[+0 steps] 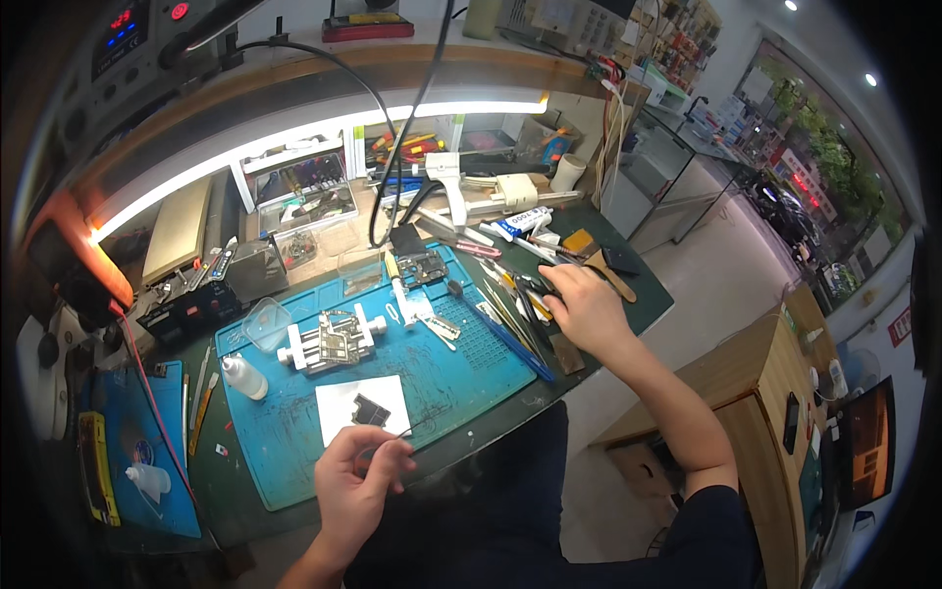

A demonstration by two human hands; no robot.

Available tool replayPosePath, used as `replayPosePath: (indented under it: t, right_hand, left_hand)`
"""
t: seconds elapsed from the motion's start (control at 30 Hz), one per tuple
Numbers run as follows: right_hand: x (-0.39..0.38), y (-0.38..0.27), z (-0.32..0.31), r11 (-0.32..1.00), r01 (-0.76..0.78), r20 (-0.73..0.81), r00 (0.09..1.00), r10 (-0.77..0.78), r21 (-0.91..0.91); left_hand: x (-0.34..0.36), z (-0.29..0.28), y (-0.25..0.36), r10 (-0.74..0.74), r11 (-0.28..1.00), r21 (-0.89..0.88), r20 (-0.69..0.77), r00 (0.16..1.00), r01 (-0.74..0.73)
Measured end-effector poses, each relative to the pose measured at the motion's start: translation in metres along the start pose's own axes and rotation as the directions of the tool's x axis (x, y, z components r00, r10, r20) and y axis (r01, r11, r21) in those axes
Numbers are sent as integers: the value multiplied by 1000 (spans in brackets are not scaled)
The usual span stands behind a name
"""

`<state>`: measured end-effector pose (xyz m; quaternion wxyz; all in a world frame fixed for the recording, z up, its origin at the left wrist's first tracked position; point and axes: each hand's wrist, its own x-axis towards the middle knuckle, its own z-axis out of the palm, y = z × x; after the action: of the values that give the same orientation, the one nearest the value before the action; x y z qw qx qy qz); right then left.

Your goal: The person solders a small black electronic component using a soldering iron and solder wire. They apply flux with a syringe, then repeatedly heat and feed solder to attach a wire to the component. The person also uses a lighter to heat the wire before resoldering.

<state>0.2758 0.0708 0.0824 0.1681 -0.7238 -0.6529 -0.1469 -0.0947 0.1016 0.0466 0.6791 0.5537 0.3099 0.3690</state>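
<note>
My left hand (pixel 353 481) is closed in a pinch at the near edge of the blue work mat (pixel 451 388). A thin dark sliver (pixel 420 426) sticks out beside its fingertips; its kind is too small to tell. Just beyond lies a dark, irregular flat piece (pixel 372 409) on a white square pad (pixel 334 400). My right hand (pixel 589 306) reaches over the hand tools at the right, thumb and forefinger apart around dark tool parts. Its other fingers are partly hidden. Next to it lie a long blue tool (pixel 515 344) and several thin tools.
A metal clamp holder (pixel 334 342) stands on the mat, with a white bottle (pixel 243 377) and a clear dish (pixel 266 325) to its left. Behind are a circuit board (pixel 424 269), a white tube (pixel 525 222) and a white glue-gun-like tool (pixel 447 187). A black cable (pixel 392 162) hangs in front.
</note>
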Motion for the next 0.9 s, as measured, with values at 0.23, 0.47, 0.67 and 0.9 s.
replayPosePath:
  t: [0.23,0.47,0.67,0.9]
  right_hand:
    - [-2,8,29,996,-21,-149,988,34,89]
    - [-63,2,-12,-523,-411,532,841,98,747]
    - [-144,-61,-37,-179,-386,392,920,-2,905]
    - [-242,-113,26,-446,-614,674,738,-32,651]
  left_hand:
    - [1,27,3,16,999,46,68,998,-19]
    - [9,46,-4,-32,999,17,71,997,31]
    - [12,54,-5,-49,998,33,121,991,46]
    - [8,53,-5,-191,957,-168,245,950,236]
